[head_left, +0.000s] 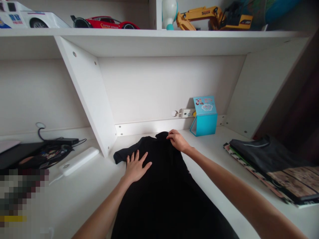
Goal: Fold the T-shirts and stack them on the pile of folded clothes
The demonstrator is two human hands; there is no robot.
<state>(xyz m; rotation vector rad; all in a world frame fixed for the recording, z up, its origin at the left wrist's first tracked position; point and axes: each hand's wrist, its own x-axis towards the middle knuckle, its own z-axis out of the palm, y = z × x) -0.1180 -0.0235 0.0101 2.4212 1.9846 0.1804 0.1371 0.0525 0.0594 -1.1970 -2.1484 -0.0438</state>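
Observation:
A black T-shirt (pixel 164 192) lies spread on the white desk (pixel 82 196), its collar pointing toward the back wall and one short sleeve sticking out to the left. My left hand (pixel 136 166) rests flat on the shirt's upper left part, fingers spread apart. My right hand (pixel 177 140) sits at the collar end with its fingers curled down onto the fabric edge.
A stack of folded clothes (pixel 271 166) lies at the right. A blue box (pixel 204 116) and a white power strip (pixel 185 113) stand at the back. A white power bank (pixel 79 160), a black charger (pixel 61 141) and a laptop (pixel 17 154) lie left. Toy cars and an excavator (pixel 214 18) sit on the shelf above.

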